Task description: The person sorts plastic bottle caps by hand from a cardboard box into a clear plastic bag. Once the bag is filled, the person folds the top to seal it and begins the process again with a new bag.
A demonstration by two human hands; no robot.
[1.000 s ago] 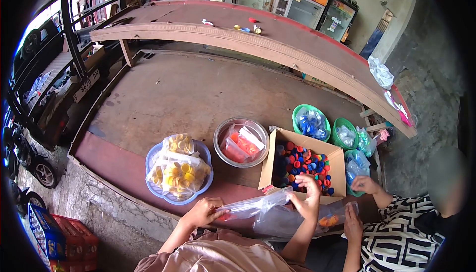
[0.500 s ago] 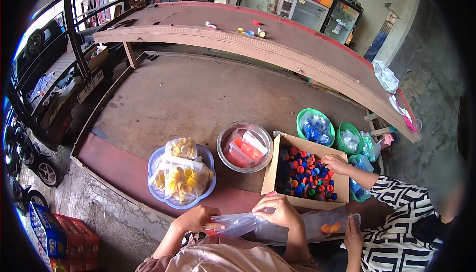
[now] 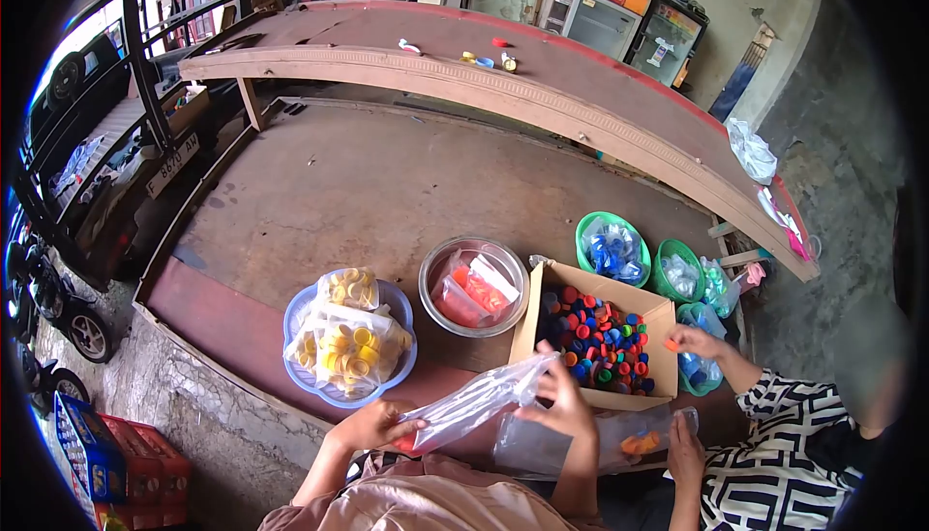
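My left hand [image 3: 379, 424] grips the lower left end of a clear plastic bag [image 3: 484, 397], with something red inside near my fingers. At the bag's other end is my right hand [image 3: 566, 403], fingers apart and raised against the plastic. Just beyond it, an open cardboard box [image 3: 661, 321] holds several red, blue, orange and green caps [image 3: 605, 342]. A co-worker's hand [image 3: 695, 341] holds an orange cap [image 3: 671, 345] beside the box. The co-worker's other hand [image 3: 686, 449] holds a second clear bag [image 3: 571, 442] with orange caps in it.
A blue basket [image 3: 289, 323] holds bags of yellow caps. Next to it, a metal bowl [image 3: 426, 284] holds bags of red items. Green baskets [image 3: 583, 231] with bagged caps stand behind the box. A raised wooden shelf [image 3: 387, 64] crosses behind. Crates [image 3: 126, 463] stand lower left.
My right hand has opened and the bag's right end has risen. The co-worker's hand has moved out of the box to the right, now with an orange cap.
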